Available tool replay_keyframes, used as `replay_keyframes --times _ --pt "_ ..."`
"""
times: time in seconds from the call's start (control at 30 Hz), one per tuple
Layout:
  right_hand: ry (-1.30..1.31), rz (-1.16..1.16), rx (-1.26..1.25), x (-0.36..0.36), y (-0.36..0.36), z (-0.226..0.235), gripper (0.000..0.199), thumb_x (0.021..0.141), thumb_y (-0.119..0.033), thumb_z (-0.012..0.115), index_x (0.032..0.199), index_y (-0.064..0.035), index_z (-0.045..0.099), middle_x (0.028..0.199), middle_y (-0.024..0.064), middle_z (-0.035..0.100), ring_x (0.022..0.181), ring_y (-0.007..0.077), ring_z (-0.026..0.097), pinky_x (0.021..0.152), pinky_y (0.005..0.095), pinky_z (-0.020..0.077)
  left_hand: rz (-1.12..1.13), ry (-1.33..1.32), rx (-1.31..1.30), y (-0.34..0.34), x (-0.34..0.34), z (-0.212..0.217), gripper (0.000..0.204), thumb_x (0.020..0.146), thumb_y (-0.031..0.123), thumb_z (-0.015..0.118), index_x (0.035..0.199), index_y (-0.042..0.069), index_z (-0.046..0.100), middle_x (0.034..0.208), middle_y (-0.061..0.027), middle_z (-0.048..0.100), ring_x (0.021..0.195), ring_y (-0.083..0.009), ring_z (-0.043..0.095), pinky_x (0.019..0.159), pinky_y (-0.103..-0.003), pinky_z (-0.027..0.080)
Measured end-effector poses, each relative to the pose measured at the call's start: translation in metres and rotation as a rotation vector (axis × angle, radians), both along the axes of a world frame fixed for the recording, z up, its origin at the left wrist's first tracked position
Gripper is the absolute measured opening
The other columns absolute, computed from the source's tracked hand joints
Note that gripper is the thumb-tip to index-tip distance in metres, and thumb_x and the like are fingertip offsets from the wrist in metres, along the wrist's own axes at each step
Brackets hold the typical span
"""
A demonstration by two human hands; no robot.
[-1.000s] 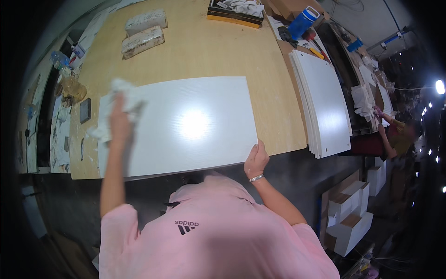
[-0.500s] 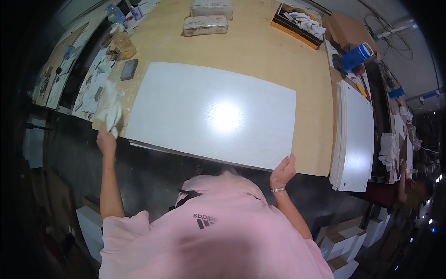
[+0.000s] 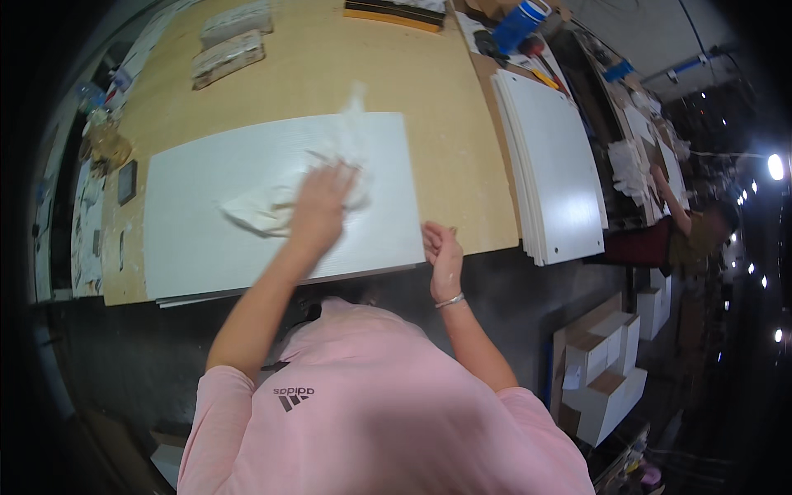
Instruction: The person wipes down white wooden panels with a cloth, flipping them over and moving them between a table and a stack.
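A white rectangular panel point(image 3: 194, 186) lies on the tan worktable, its near edge sticking out past the table edge, with another board edge visible beneath. My left hand point(image 3: 320, 206) presses a white cloth point(image 3: 260, 213) onto the middle of the panel. The cloth spreads out on both sides of the hand, blurred by motion. By the panel's near right corner is my right hand point(image 3: 444, 257), fingers bent and apart, at the edge; whether they touch it I cannot tell.
On the right stands a stack of white panels point(image 3: 557, 165). Two wrapped blocks point(image 3: 229, 58) sit at the far left, a grey block point(image 3: 127, 182) left of the panel. A blue bottle point(image 3: 520, 26) stands beyond the stack. Another person point(image 3: 689, 227) works at far right.
My left hand has brought the cloth from beside the panel's left edge onto its middle. My right hand's fingers have loosened at the corner. The view has turned to the right.
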State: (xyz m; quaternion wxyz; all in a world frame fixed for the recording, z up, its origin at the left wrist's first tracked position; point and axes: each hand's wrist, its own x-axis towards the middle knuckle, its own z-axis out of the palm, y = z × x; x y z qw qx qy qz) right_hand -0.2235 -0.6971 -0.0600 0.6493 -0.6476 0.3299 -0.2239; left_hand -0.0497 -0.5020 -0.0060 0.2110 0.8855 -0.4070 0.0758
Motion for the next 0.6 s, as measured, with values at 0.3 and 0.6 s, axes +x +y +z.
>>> replay_keyframes --times 0.3,0.6 --pt "0.042 -0.5 0.017 -0.084 -0.102 0.047 0.032 0.102 -0.031 0.051 0.104 -0.0015 0.063 0.103 0.0063 0.066 0.087 0.014 0.064 0.074 0.0275 0.0511 -0.945 0.716 -0.102 -0.034 -0.123 0.041 0.06 0.064 -0.001 0.061 0.12 0.018 0.07 0.133 -0.0118 0.062 0.109 -0.0328 0.065 0.092 -0.04 0.053" --pt "-0.054 0.347 -0.62 -0.011 0.028 0.077 0.018 0.08 0.0 0.065 0.098 -0.0008 0.066 0.096 0.0131 0.069 0.083 0.0256 0.068 0.075 0.0321 0.055 0.117 0.157 -0.05 0.035 0.084 0.029 0.052 0.079 0.022 0.068 0.127 0.003 0.062 0.127 -0.0173 0.063 0.116 -0.0312 0.059 0.099 -0.039 0.045"
